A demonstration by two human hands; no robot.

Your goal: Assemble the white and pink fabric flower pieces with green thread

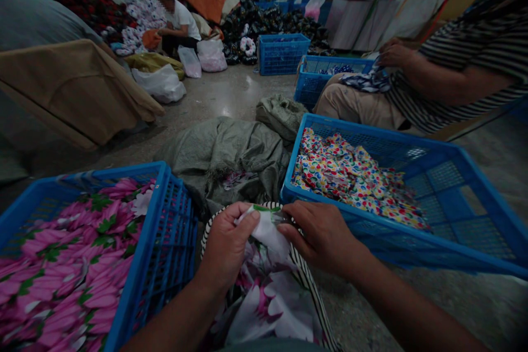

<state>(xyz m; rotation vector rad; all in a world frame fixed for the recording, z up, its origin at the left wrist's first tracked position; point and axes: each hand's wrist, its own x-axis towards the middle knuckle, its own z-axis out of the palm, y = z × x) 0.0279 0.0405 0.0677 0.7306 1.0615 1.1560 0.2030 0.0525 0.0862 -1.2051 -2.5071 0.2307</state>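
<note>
Okay, live from my remote seat: a blue plastic crate of dotted cloth [449, 192] and a blue plastic crate of pink floral cloth [169, 231] flank the work, prints apart and within reach, while my left hand [226, 245] and right hand [325, 236] pinch a striped-edged floral cloth [268, 297] taut between them.

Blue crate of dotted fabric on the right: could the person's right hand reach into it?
Probably yes: the right hand sits beside the crate's near rim, nothing between them, though it holds cloth.
</note>
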